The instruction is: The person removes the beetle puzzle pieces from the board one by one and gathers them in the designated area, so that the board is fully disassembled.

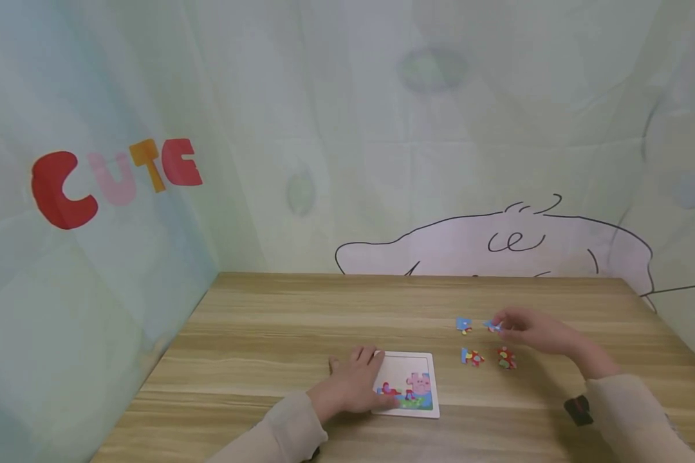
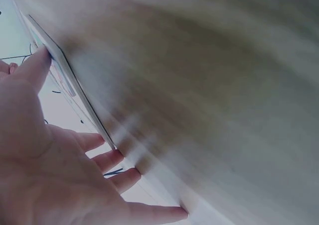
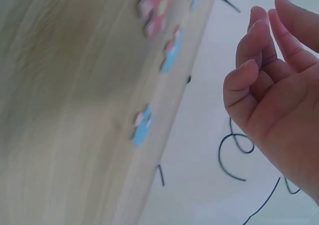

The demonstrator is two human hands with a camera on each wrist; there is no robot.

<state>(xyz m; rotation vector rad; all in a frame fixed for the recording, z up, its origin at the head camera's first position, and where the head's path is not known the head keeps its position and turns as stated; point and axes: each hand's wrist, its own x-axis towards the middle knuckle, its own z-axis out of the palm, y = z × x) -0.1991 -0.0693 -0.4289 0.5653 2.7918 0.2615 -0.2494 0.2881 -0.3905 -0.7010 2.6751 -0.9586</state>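
A square puzzle board (image 1: 405,355) with a white rim lies on the table, partly filled with pieces showing a pink pig. My left hand (image 1: 354,384) rests over its left side, fingers spread. In the left wrist view the thumb (image 2: 36,68) touches the board and the outstretched little finger meets the table. My right hand (image 1: 535,329) hovers by a blue puzzle piece (image 1: 491,326), its fingers loosely bent. No piece shows between those fingers (image 3: 249,80) in the right wrist view. Nearby lie another blue piece (image 1: 463,325), a blue-and-red piece (image 1: 472,357) and a red piece (image 1: 506,358).
The wooden table (image 1: 255,334) ends at a pale printed curtain (image 1: 336,128) behind and at the left. A dark strap (image 1: 579,410) shows at the right sleeve (image 1: 631,411).
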